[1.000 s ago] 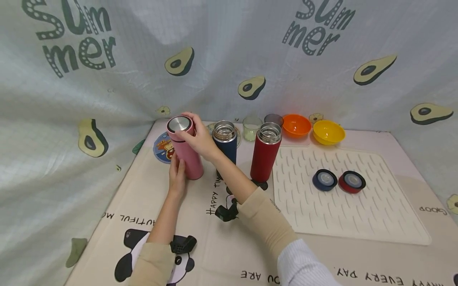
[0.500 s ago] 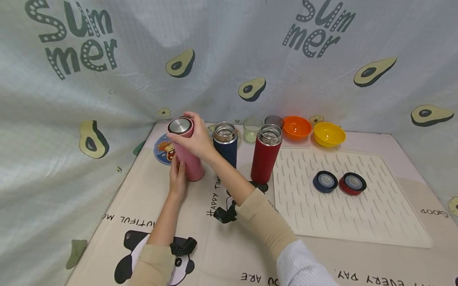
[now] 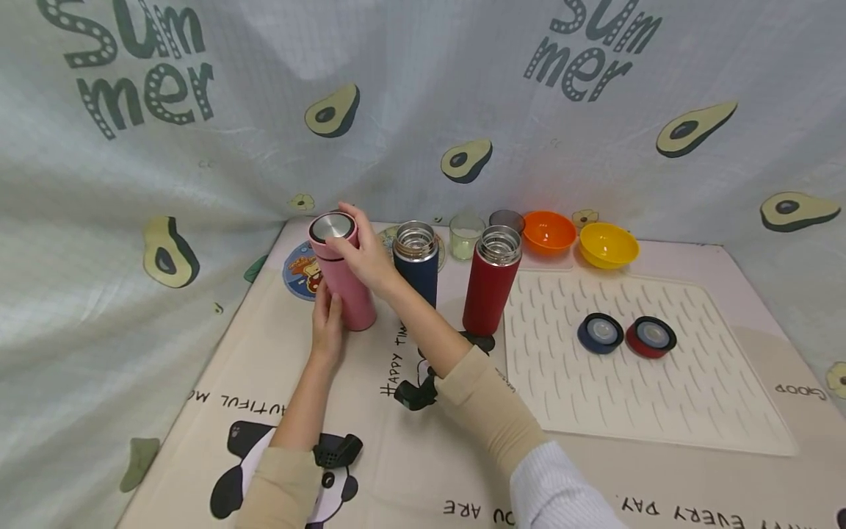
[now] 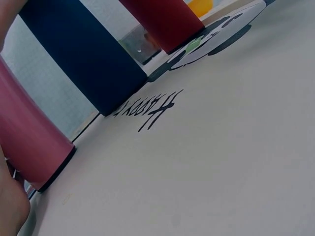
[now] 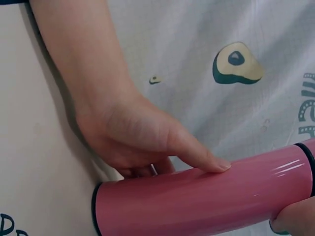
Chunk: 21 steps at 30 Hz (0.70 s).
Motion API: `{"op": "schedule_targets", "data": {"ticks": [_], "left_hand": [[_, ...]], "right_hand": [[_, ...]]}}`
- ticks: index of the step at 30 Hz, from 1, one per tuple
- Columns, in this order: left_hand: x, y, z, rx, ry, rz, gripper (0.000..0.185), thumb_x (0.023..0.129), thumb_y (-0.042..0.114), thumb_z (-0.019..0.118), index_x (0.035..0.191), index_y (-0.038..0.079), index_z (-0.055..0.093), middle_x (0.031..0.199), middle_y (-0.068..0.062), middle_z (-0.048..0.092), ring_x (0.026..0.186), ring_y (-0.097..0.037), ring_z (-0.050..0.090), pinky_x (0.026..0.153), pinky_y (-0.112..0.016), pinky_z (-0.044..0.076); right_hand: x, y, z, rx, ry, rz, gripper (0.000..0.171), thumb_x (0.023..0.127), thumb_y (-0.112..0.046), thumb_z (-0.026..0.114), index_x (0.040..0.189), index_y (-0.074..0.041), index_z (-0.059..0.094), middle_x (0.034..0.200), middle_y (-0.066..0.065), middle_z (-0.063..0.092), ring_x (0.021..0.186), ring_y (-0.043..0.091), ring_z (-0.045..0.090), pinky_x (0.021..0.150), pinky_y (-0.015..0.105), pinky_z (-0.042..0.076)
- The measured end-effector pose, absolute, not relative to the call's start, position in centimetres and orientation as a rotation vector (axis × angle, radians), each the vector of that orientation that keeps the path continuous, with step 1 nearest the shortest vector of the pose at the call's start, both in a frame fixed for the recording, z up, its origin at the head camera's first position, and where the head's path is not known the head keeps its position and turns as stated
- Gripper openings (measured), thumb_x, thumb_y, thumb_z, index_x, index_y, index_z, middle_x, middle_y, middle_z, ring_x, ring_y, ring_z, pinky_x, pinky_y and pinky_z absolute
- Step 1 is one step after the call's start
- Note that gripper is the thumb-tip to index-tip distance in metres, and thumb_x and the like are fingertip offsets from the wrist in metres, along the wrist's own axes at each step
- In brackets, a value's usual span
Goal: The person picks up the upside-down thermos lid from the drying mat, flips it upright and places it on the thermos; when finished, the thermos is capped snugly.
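A pink thermos (image 3: 350,294) with a silver-topped lid (image 3: 332,227) stands upright at the left of the table. My left hand (image 3: 327,323) grips its lower body from the left; in the right wrist view the thumb of that left hand (image 5: 142,128) lies along the pink wall. Up at the lid, my right hand (image 3: 370,257) grips with thumb and fingers around the rim. Just right of it stands a navy thermos (image 3: 418,268), lidless, its steel mouth showing and its lower part hidden by my right forearm. Beyond that is a lidless red thermos (image 3: 487,294).
A navy lid (image 3: 600,333) and a red lid (image 3: 651,336) lie on a cream ribbed mat (image 3: 634,404) at the right. Along the back are a clear glass (image 3: 465,239), a dark glass (image 3: 507,219), an orange bowl (image 3: 548,234) and a yellow bowl (image 3: 608,246). A printed curtain (image 3: 396,95) hangs behind.
The right thumb has shifted from the front side of the lid up to its top edge, after sliding down around it half a second ago. The left hand and thermos stay put.
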<state>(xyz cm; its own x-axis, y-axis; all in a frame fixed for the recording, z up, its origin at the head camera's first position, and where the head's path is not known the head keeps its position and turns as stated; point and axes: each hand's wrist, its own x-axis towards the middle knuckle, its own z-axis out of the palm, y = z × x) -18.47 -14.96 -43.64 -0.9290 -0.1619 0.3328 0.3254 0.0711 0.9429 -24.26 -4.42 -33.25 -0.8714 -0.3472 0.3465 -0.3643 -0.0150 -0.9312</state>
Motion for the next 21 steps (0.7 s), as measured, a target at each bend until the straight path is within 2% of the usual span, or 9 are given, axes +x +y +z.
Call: {"op": "schedule_targets", "data": {"ticks": [5,11,17,21], "left_hand": [[-18.47,-15.04,-43.51,-0.164,-2.020,-1.920,0.047,0.099,0.018,0.033,0.141,-0.002,0.024,0.136,-0.024,0.037,0.122,-0.029,0.037,0.103,-0.041,0.028],[-18.52,-15.04,-43.43,-0.166,-2.022,-1.912,0.048,0.099,0.019,0.033,0.142,-0.001,0.024,0.136,-0.024,0.037,0.121,-0.029,0.038,0.102,-0.041,0.029],[-18.48,-15.01,-43.54,-0.193,-2.022,-1.883,0.049,0.100,0.022,0.034,0.140,-0.004,0.024,0.135,-0.026,0.037,0.121,-0.032,0.037,0.103,-0.042,0.028],[-18.35,-15.05,-43.59,-0.207,-2.036,-1.803,0.056,0.099,0.032,0.033,0.139,-0.007,0.025,0.132,-0.029,0.039,0.120,-0.035,0.037,0.102,-0.040,0.027]], "right_hand": [[-24.33,-4.54,-33.31,0.730,-2.213,2.080,0.064,0.081,-0.017,0.068,0.134,-0.008,0.033,0.124,0.009,0.044,0.108,0.014,0.048,0.086,0.022,0.044],[-24.14,-4.35,-33.07,0.771,-2.223,2.070,0.055,0.088,-0.011,0.055,0.138,-0.006,0.033,0.130,0.013,0.044,0.111,0.017,0.047,0.090,0.024,0.040],[-24.18,-4.30,-33.02,0.779,-2.171,2.149,0.059,0.083,-0.010,0.065,0.133,-0.006,0.034,0.125,0.012,0.045,0.108,0.016,0.050,0.087,0.023,0.044],[-24.12,-4.21,-33.17,0.838,-2.180,2.177,0.059,0.088,-0.009,0.055,0.140,-0.008,0.028,0.133,0.013,0.041,0.114,0.016,0.046,0.092,0.024,0.039]]}}
